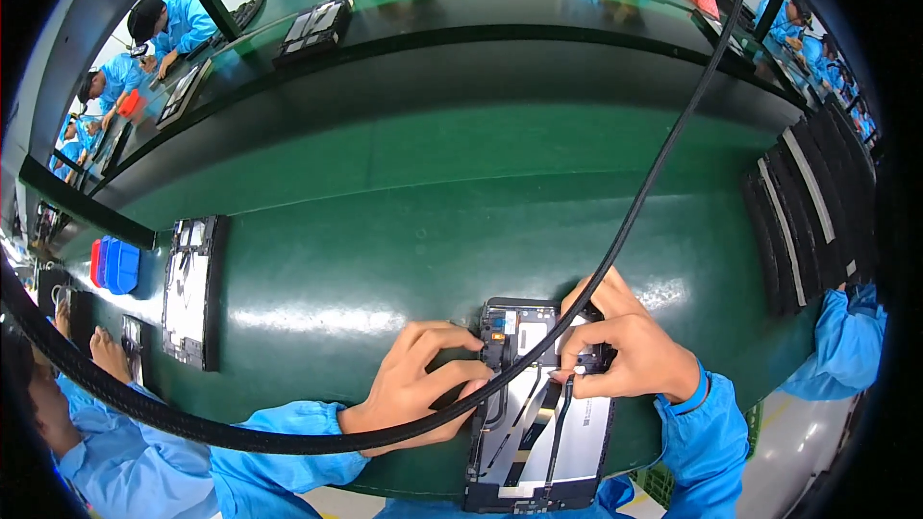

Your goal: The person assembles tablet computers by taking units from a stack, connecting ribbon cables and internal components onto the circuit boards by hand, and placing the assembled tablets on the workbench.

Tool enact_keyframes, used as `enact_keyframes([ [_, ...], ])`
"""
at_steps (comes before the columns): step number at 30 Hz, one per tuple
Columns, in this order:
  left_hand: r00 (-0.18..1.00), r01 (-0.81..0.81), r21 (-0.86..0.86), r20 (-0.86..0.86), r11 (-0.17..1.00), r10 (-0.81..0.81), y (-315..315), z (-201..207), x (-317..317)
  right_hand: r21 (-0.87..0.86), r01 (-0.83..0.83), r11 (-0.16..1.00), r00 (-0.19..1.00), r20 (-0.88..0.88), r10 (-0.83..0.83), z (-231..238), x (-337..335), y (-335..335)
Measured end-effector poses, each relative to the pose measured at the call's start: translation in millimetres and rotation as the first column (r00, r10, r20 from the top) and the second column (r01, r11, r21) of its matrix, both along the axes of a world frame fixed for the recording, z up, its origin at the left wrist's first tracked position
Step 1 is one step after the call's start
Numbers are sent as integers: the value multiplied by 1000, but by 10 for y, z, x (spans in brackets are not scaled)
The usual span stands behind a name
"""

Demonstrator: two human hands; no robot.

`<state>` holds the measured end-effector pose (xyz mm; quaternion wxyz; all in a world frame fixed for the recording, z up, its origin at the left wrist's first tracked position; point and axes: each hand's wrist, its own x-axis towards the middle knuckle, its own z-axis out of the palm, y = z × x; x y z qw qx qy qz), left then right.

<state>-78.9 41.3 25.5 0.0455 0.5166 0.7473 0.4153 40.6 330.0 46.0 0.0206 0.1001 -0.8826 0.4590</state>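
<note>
An opened tablet (pixel 586 432) lies on the green bench right in front of me, its silver battery and dark strips facing up. My left hand (pixel 418 384) is at its left edge, fingers spread and curved, fingertips touching the frame. Over the upper right part, my right hand (pixel 625 341) is closed in a pinch. A tiny white bit shows at those fingertips, too small to name. The thumb and finger meet at the upper end of a black flex cable (pixel 558 442) that runs down across the battery; whether they grip it is unclear.
A thick black cord (pixel 663 159) crosses close before my view. Another opened tablet (pixel 192 293) lies left, near blue bins (pixel 118 265). Black padded trays (pixel 808 207) stand stacked at right. Co-workers in blue sit on both sides and beyond the raised shelf (pixel 481 14).
</note>
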Motion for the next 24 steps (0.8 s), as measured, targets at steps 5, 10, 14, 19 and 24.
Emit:
enact_keyframes([
  [5, 979, 36, 12, -203, 999, -33, -4, 31, 34, 23, -9, 1000, 1000, -1, 9, 1, 57, -7],
  [10, 965, 34, -134, -253, 990, -67, -38, 180, 137, 123, -3, 992, 983, -181, 25, 81, 161, -134],
  [14, 941, 21, -151, -330, 988, -71, -11, 191, 156, 270, 73, 960, 970, -241, -6, 201, 234, -180],
  [19, 925, 7, -169, -375, 986, -71, 19, 191, 163, 299, 136, 945, 970, -232, -67, 278, 262, -94],
  [24, 843, 2, -146, -532, 989, -80, -7, 194, 99, 169, 77, 983, 995, -68, -66, 305, 330, 25],
])
